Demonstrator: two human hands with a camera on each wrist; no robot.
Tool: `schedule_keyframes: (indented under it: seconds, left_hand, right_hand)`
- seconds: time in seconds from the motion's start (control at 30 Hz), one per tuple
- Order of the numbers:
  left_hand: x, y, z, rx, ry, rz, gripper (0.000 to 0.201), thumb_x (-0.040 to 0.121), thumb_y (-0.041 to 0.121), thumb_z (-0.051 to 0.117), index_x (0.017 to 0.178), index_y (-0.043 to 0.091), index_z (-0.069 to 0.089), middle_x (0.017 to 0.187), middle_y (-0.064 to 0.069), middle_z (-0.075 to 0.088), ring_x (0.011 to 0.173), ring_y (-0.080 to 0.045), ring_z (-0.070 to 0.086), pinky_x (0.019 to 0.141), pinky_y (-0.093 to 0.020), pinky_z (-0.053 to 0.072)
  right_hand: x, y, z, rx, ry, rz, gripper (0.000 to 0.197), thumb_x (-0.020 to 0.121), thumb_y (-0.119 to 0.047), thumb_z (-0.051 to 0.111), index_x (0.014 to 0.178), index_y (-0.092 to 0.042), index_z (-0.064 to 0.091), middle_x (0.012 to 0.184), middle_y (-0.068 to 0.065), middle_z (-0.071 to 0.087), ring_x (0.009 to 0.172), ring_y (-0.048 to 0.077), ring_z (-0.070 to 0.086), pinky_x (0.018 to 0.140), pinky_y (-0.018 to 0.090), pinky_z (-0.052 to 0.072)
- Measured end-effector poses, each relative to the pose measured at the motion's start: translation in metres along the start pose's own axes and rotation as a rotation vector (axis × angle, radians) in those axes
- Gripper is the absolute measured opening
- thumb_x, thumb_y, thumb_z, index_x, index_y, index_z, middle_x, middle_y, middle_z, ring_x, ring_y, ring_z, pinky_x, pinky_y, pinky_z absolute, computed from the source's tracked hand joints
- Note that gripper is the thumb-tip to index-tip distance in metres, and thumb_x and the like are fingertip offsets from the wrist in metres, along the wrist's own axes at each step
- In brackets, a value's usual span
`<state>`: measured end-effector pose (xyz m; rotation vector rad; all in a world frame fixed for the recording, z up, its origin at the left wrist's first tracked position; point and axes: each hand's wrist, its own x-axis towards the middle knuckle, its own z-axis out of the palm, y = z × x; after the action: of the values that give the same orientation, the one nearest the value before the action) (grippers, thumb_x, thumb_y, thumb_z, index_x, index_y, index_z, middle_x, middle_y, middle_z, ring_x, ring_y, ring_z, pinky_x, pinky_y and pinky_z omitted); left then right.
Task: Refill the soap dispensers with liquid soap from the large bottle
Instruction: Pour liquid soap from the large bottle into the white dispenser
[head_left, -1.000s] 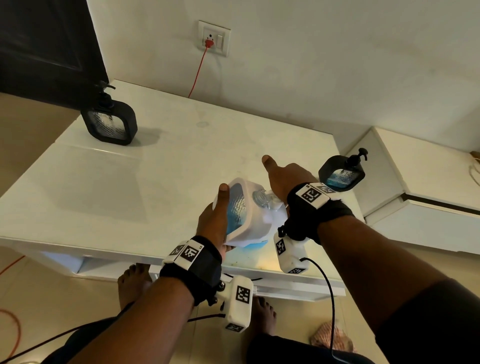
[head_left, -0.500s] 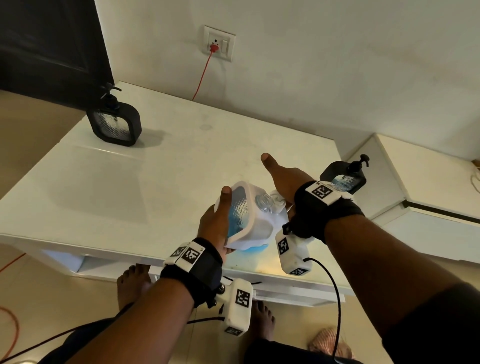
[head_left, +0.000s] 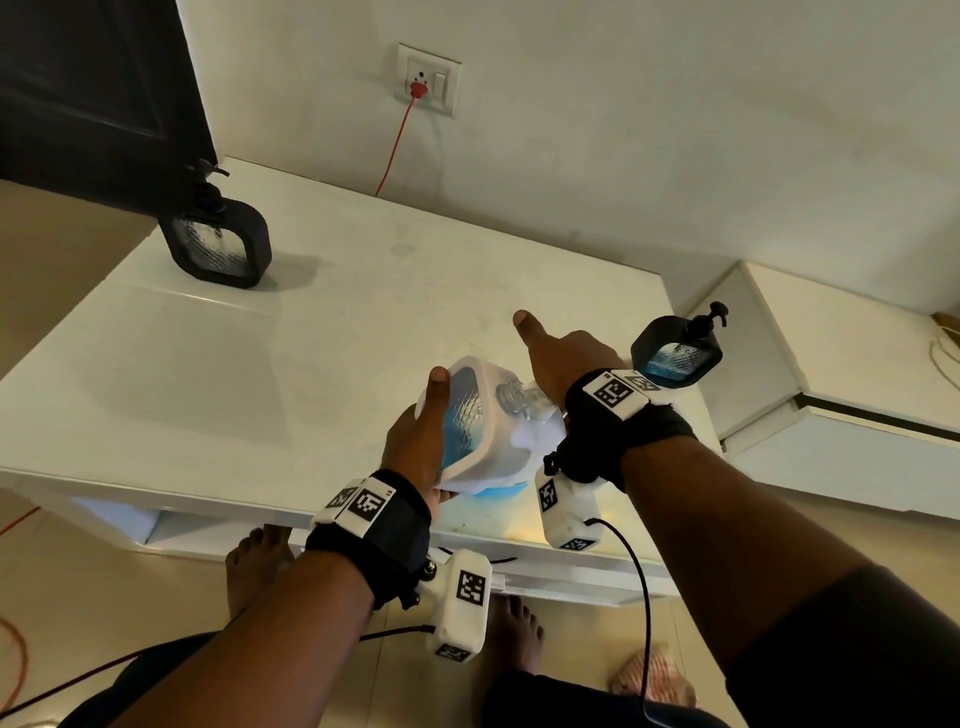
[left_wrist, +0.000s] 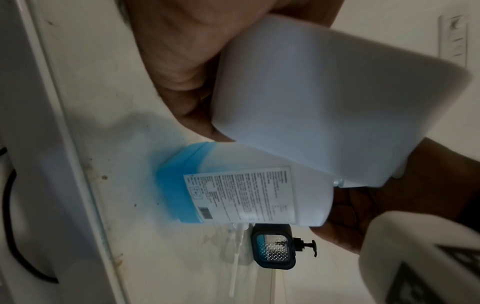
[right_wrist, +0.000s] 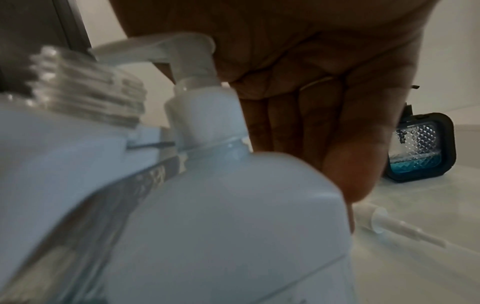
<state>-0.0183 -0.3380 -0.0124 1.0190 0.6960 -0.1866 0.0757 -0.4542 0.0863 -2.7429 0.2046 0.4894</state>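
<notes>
At the table's (head_left: 291, 364) six-o'clock edge, both hands are gripping soap containers.
Left hand (head_left: 415, 441) fingers are curling round a tilted white dispenser (head_left: 480, 426), pump off, blue inside; right hand (head_left: 561, 358) fingers are wrapping the large bottle (left_wrist: 246, 191).

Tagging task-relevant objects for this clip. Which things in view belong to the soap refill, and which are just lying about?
Job in hand:
white dispenser, neck open, gripped by left hand
large bottle, held by right hand
loose pump on the table
near black dispenser
far black dispenser

Lying about:
wall socket
red cable
side cabinet
cloth on the floor
</notes>
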Motion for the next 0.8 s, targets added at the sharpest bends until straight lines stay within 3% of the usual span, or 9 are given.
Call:
schedule_keyframes:
  seconds: [0.07,0.13,0.27,0.5,0.57,0.67,0.8]
  left_hand:
    - [0.001,0.0,0.0,0.006,0.014,-0.003,0.06,0.086,0.079,0.048,0.118,0.031,0.066,0.11,-0.008,0.075,0.097,-0.03,0.072,0.08,-0.045,0.062]
    - [0.001,0.0,-0.001,0.008,0.028,-0.005,0.055,0.087,0.08,0.049,0.11,0.033,0.066,0.108,-0.007,0.075,0.096,-0.03,0.072,0.081,-0.047,0.062]
    - [0.002,-0.001,0.001,0.004,0.025,-0.015,0.055,0.086,0.08,0.049,0.111,0.034,0.066,0.11,-0.007,0.075,0.097,-0.031,0.073,0.083,-0.049,0.063]
    - [0.001,0.0,0.0,0.007,0.019,-0.02,0.061,0.086,0.081,0.048,0.116,0.031,0.066,0.109,-0.008,0.075,0.096,-0.031,0.073,0.08,-0.045,0.062]
    - [0.001,0.0,0.0,-0.004,0.029,-0.018,0.059,0.085,0.081,0.049,0.114,0.032,0.066,0.11,-0.008,0.075,0.096,-0.031,0.073,0.077,-0.044,0.062]
    - [0.002,-0.001,0.0,-0.015,0.015,-0.019,0.077,0.07,0.087,0.052,0.121,0.031,0.067,0.112,-0.008,0.076,0.098,-0.032,0.074,0.079,-0.048,0.063]
    - [-0.001,-0.001,0.0,-0.024,0.0,-0.008,0.085,0.06,0.088,0.052,0.12,0.03,0.069,0.111,-0.009,0.077,0.098,-0.032,0.075,0.082,-0.049,0.063]
  right_hand:
    - [0.0,-0.003,-0.003,0.029,-0.048,-0.006,0.082,0.086,-0.083,0.022,0.084,-0.011,0.062,0.091,0.009,0.065,0.081,0.027,0.059,0.076,0.035,0.041]
    - [0.001,-0.005,-0.006,0.049,-0.091,-0.008,0.082,0.084,-0.086,0.017,0.076,-0.014,0.057,0.091,0.011,0.063,0.083,0.029,0.059,0.086,0.037,0.045]
    - [0.002,-0.004,-0.008,0.078,-0.111,0.003,0.082,0.084,-0.086,0.016,0.081,-0.014,0.054,0.095,0.011,0.061,0.087,0.03,0.058,0.094,0.038,0.044]
    - [0.004,-0.003,-0.004,0.04,-0.047,0.008,0.074,0.088,-0.08,0.026,0.077,-0.015,0.058,0.085,0.007,0.063,0.073,0.024,0.056,0.071,0.033,0.035]
    - [0.005,-0.002,-0.002,0.025,-0.03,0.009,0.071,0.09,-0.078,0.028,0.08,-0.014,0.058,0.082,0.006,0.06,0.071,0.022,0.054,0.071,0.033,0.033]
    - [0.005,0.001,0.0,0.005,-0.001,0.009,0.071,0.091,-0.077,0.029,0.092,-0.013,0.059,0.09,0.007,0.061,0.081,0.026,0.055,0.074,0.033,0.033]
    - [0.006,0.003,0.003,-0.012,0.029,0.01,0.069,0.09,-0.077,0.03,0.087,-0.014,0.057,0.084,0.006,0.056,0.07,0.022,0.049,0.073,0.034,0.033]
